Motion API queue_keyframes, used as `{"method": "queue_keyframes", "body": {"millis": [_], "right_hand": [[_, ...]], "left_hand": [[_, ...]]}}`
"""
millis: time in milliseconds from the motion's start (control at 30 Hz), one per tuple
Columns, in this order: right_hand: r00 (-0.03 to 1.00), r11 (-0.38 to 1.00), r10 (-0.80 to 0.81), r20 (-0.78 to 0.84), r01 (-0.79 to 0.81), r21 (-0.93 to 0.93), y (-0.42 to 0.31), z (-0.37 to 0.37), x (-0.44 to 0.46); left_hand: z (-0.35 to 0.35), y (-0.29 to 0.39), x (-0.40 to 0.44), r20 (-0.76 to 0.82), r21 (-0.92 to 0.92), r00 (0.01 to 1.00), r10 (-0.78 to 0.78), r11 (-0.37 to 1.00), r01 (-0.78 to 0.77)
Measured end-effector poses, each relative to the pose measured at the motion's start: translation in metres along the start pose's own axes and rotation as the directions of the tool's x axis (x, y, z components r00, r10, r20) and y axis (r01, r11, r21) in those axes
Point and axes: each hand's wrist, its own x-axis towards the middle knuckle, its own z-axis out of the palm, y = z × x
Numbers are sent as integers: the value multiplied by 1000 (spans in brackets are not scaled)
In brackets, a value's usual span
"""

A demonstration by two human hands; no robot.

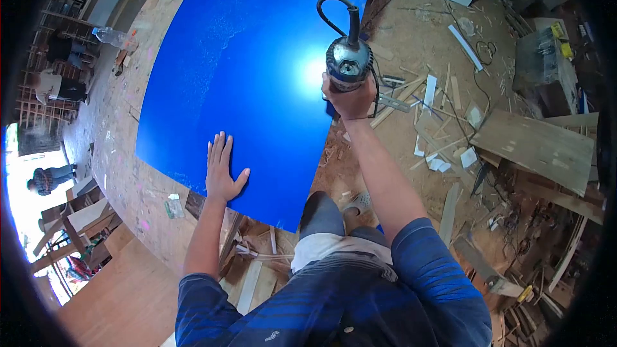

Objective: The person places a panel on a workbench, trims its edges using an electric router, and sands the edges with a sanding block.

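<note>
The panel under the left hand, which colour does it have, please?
The panel is bright blue, shown best in the head view.

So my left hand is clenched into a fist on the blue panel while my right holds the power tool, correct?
Not a fist: the head view shows your left hand lying open on the blue panel. Your right hand does hold the power tool.
</note>
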Motion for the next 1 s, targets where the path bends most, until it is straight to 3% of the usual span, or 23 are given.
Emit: {"method": "queue_keyframes", "body": {"millis": [533,667,700,800,933,1000], "right_hand": [[1000,999,-10,-5,10,38,93,61,110],[995,998,46,83,-50,40,119,73,138],[985,990,116,130,-126,66,117,73,148],[989,997,51,139,-44,-57,143,85,173],[967,968,215,138,-230,98,154,99,206],[969,970,217,120,-227,82,172,106,216]], "left_hand": [[-5,-1,11,79,2,995,-59,998,59],[-2,-5,9,93,11,991,-91,996,91],[-2,-6,9,96,6,991,-91,996,91],[4,-11,6,106,8,989,-99,995,99],[8,-15,3,115,24,988,-106,994,104],[9,-15,1,122,29,986,-111,994,109]]}}
